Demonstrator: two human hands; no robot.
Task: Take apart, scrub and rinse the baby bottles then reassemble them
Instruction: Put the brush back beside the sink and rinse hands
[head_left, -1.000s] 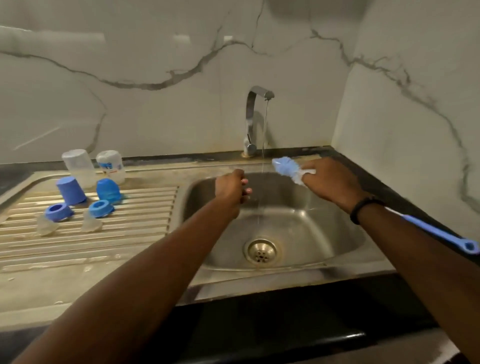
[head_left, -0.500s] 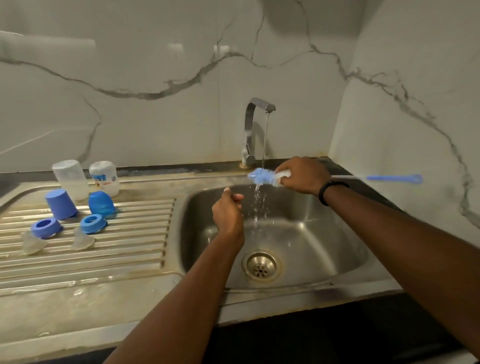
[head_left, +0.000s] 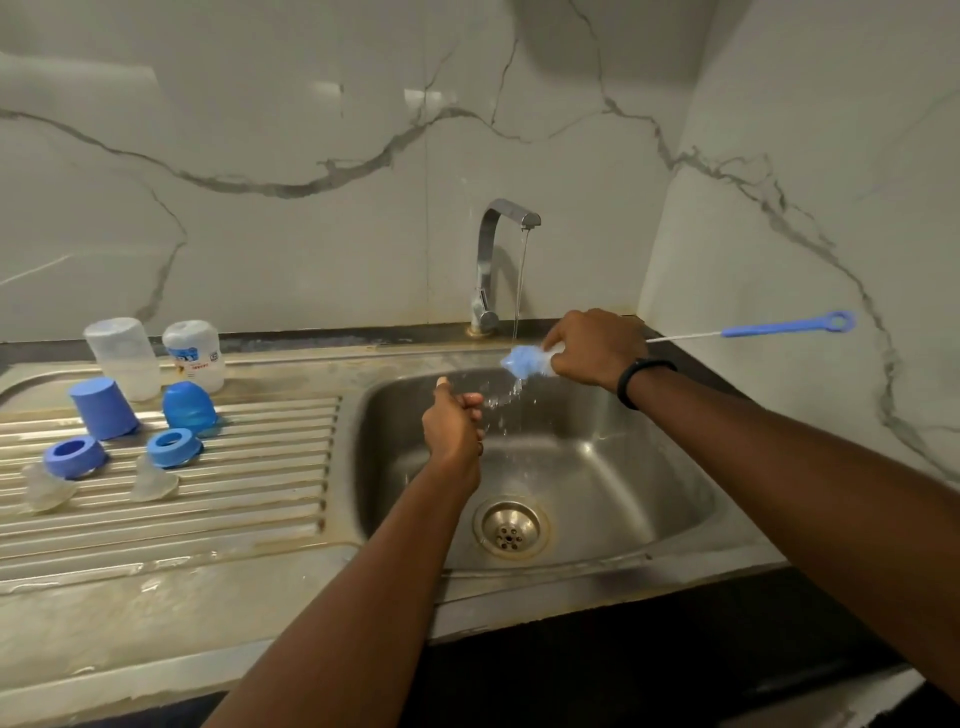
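Stage, judged: bottles taken apart, parts apparently washed and draining; reassembly left. Right hand (head_left: 597, 347): grip closed round the brush (head_left: 524, 362) near its blue bristle head, held under the thin stream from the chrome tap (head_left: 493, 260); thin wire stem, blue plastic loop handle. Left hand (head_left: 451, 428): fingers curled, wet, nothing visible held. On the ribbed steel draining surface (head_left: 234, 519): two cloudy plastic bottles (head_left: 124, 358) upside down, two blue caps (head_left: 104, 408), two blue threaded rings (head_left: 75, 456), two clear soft teats (head_left: 153, 483). Steel sink (head_left: 597, 493), smooth, wet.
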